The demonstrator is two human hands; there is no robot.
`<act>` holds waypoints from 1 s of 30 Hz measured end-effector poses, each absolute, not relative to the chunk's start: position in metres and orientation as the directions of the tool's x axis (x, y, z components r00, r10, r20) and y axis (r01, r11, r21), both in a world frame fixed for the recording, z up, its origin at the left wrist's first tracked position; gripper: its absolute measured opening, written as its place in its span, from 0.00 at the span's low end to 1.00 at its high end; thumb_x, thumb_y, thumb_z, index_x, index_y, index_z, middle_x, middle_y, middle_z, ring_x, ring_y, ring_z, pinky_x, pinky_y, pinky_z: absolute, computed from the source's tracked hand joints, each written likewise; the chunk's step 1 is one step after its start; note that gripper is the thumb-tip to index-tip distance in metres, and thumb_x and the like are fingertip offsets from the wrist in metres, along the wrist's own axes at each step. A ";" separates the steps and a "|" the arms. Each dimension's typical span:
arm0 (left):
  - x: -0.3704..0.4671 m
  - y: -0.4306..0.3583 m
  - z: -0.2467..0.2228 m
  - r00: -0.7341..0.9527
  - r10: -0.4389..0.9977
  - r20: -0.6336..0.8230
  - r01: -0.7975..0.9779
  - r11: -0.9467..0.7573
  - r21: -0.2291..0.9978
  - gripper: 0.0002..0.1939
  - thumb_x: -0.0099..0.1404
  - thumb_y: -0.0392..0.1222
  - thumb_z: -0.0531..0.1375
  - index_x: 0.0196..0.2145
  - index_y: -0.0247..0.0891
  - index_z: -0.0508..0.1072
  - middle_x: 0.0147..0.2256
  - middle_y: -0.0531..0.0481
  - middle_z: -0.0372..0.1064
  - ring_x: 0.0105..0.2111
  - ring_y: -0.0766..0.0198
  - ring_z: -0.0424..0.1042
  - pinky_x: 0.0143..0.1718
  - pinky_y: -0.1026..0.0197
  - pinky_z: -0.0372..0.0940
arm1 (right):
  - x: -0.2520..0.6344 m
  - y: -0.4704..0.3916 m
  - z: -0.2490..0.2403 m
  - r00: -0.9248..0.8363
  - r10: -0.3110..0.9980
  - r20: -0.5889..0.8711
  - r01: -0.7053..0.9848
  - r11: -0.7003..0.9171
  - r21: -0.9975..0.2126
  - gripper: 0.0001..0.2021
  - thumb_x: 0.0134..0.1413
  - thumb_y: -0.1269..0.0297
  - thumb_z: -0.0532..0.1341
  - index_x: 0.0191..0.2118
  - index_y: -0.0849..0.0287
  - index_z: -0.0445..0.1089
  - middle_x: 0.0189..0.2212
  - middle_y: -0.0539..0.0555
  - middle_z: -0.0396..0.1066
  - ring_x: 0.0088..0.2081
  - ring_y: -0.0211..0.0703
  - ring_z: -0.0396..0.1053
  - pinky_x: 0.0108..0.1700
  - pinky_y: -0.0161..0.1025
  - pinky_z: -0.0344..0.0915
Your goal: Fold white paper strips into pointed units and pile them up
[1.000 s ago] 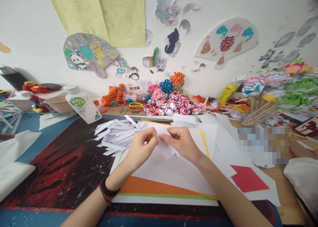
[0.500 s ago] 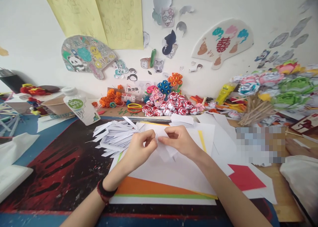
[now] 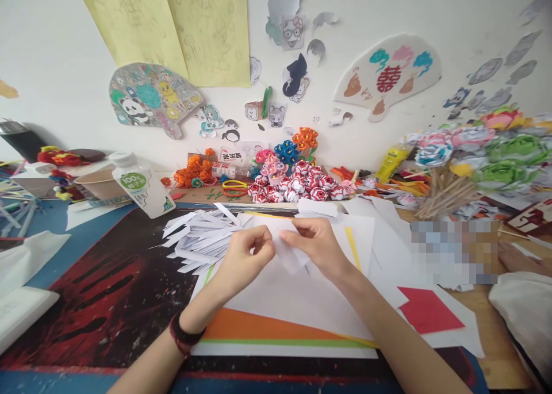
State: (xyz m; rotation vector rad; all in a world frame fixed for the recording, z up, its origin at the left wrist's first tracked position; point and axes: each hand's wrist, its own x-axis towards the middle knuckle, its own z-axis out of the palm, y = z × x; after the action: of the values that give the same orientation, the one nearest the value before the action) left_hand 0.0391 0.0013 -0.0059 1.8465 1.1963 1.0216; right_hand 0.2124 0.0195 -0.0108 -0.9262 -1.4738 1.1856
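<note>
A small piece of white paper is held up between my two hands, over the stacked sheets. My right hand pinches its upper right part between thumb and fingers. At the paper's left edge, my left hand is closed in a pinch, its fingertips partly hidden. Just left of my left hand lies a heap of folded white paper strips. Beneath both hands is a large white sheet, with an orange sheet showing under its front edge.
A white bottle stands at the back left. Red-and-white paper flowers are heaped along the wall. A red paper piece lies at right, near another person's sleeve. A bundle of sticks with paper flowers leans behind it.
My right hand has shifted slightly on the paper, and more of the paper's face shows between my hands. My left hand has barely moved. The whole view has shifted a little.
</note>
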 end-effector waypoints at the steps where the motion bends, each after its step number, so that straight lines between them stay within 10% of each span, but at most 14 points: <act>1: 0.040 0.000 -0.006 0.271 0.933 0.236 0.395 -0.331 0.857 0.08 0.54 0.34 0.52 0.19 0.38 0.59 0.18 0.57 0.54 0.21 0.69 0.55 0.24 0.65 0.51 | 0.216 0.022 -0.010 -0.166 0.961 0.220 -0.045 0.215 -0.975 0.14 0.46 0.56 0.67 0.25 0.63 0.71 0.20 0.48 0.63 0.23 0.35 0.57 0.24 0.34 0.54; 13: 0.038 0.001 -0.002 0.246 0.920 0.306 0.367 -0.381 0.849 0.15 0.68 0.45 0.51 0.26 0.37 0.66 0.24 0.53 0.65 0.25 0.67 0.63 0.28 0.65 0.57 | 0.220 0.022 -0.006 -0.220 0.952 0.212 -0.058 0.204 -0.977 0.12 0.46 0.57 0.68 0.27 0.63 0.75 0.23 0.51 0.70 0.25 0.39 0.64 0.25 0.34 0.59; 30: 0.043 0.000 -0.005 0.248 0.928 0.278 0.299 -0.346 0.889 0.07 0.58 0.34 0.53 0.23 0.37 0.64 0.21 0.55 0.62 0.24 0.67 0.62 0.28 0.64 0.57 | 0.212 0.023 -0.017 -0.224 0.953 0.205 -0.120 0.182 -0.976 0.10 0.47 0.61 0.67 0.25 0.63 0.72 0.23 0.51 0.69 0.25 0.38 0.63 0.26 0.34 0.58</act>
State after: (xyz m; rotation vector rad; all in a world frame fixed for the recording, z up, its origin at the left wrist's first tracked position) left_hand 0.0425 -0.0002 -0.0052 1.7976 1.1268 1.1012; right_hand 0.2124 0.0231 -0.0168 -0.8698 -1.3916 1.2732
